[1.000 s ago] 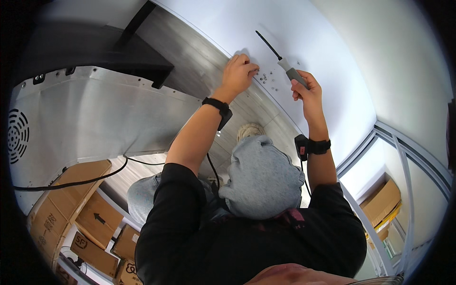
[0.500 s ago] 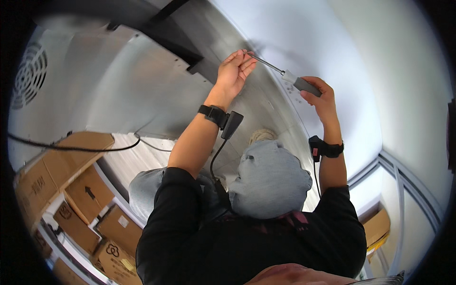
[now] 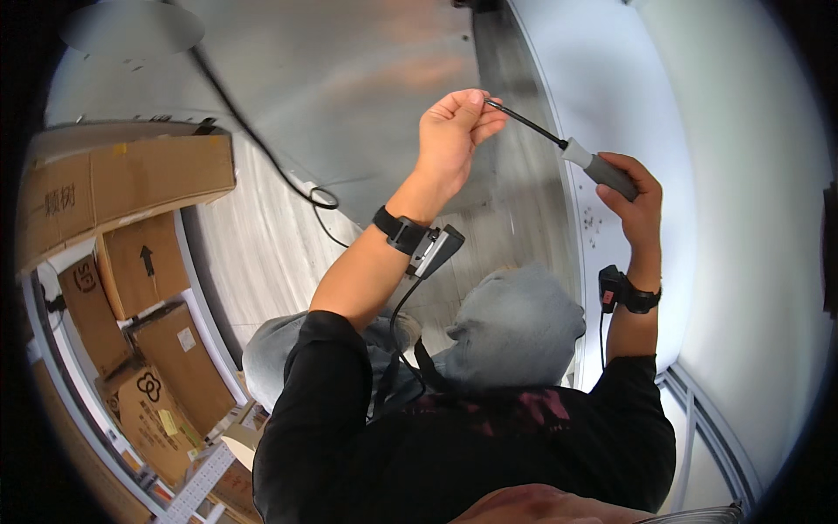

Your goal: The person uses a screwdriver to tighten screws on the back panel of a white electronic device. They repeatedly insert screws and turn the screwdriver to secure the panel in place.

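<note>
My right hand [image 3: 635, 196] is wrapped around the grey handle of a screwdriver [image 3: 602, 170]. Its dark shaft slants up and left to my left hand [image 3: 454, 131]. There the thumb and forefinger pinch together at the screwdriver's tip, the other fingers loosely bent. Whatever small piece may be between them is too small to make out. Below the handle, several small pieces like screws [image 3: 591, 223] lie scattered on a white surface [image 3: 602, 105].
A large grey metal panel [image 3: 349, 96] stands ahead on the left, with a black cable [image 3: 253, 131] hanging before it. Cardboard boxes [image 3: 144, 262] fill a rack at left. My bent knee [image 3: 515, 323] is below my hands, over pale wood-look flooring [image 3: 253, 227]. A white wall [image 3: 733, 218] rises at right.
The view has swung, so the panel and boxes appear shifted. Both hands, with the screwdriver between them, sit a little farther right in the picture; their grips look the same.
</note>
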Motion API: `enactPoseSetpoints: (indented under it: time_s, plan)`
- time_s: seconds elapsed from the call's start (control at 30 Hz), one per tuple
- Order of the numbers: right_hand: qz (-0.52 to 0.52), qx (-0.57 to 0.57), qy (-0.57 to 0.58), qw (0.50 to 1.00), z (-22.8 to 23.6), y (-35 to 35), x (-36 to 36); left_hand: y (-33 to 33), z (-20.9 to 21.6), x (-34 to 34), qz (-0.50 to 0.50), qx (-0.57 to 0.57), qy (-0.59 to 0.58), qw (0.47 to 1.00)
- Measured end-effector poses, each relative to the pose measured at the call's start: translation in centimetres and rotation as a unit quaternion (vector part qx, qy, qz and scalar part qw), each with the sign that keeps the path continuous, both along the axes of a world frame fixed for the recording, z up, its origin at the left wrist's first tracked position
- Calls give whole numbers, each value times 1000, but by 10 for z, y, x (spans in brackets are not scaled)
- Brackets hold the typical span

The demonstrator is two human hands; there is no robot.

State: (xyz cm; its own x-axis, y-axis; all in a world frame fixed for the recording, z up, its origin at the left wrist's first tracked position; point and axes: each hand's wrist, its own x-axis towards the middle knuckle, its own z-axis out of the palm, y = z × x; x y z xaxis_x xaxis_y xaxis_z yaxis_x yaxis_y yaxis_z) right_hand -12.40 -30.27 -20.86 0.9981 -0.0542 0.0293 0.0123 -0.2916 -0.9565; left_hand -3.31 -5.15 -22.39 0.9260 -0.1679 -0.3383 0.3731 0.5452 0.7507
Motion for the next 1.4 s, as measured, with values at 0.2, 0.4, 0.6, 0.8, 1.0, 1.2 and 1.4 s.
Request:
enactPoseSetpoints:
  time_s: [0.2, 0.4, 0.6, 0.8, 1.0, 1.2, 1.4]
  plan:
    - [43, -194, -182, 963, 86, 34, 9, 26, 58, -2, 19, 2, -5, 1000]
    - [16, -282, -216, 935, 153, 68, -23, 59, 111, -21, -43, -41, -4, 998]
    - [-11, -279, -208, 937, 193, 127, -70, 112, 134, -62, -63, -45, -45, 996]
    - [-10, -322, -218, 921, 198, 225, -81, 193, 120, -71, -34, -36, -24, 999]
    - [-18, -306, -179, 935, 159, 308, -71, 266, 104, -38, -34, -66, 50, 996]
    - [-33, -179, -28, 983, 122, 358, -66, 291, 95, -16, 0, -93, 39, 995]
    - [-52, -97, -38, 993, 104, 384, -66, 295, 105, -6, 3, -18, 13, 1000]
